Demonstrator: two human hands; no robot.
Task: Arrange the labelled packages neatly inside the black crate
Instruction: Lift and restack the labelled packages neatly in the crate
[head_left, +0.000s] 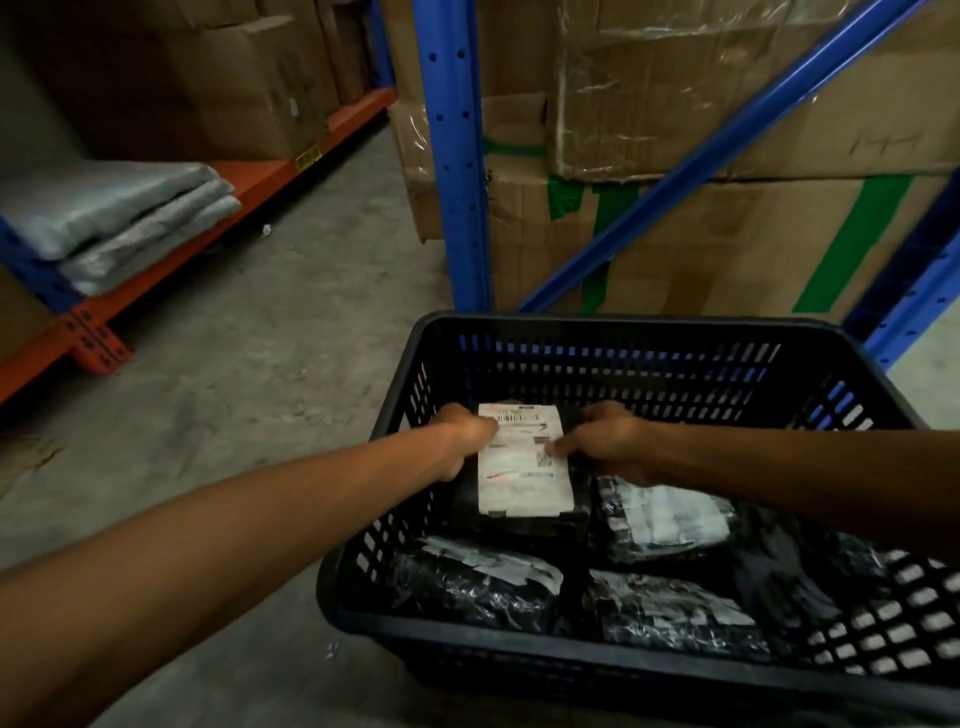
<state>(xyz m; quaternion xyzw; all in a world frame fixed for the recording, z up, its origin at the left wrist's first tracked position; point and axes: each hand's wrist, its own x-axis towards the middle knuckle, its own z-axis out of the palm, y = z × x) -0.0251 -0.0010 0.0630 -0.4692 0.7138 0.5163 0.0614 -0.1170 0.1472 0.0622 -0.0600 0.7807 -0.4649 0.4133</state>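
Observation:
A black slatted plastic crate (623, 332) sits on the concrete floor in front of me. Both my arms reach into it. My left hand (462, 436) grips the left edge of a black package with a white shipping label (522, 467), and my right hand (602, 441) grips its right edge, thumb on the label. The package lies flat, label up, in the crate's far left part. Three other black packages with white labels lie in the crate: one at the near left (478, 587), one at the near middle (670, 613), one beside my right wrist (670, 519).
Blue rack uprights (457, 156) and stacked cardboard boxes (675, 234) stand right behind the crate. At the left, an orange shelf beam (218, 208) carries folded grey bags (124, 218) and more boxes. Bare concrete floor (260, 364) lies between.

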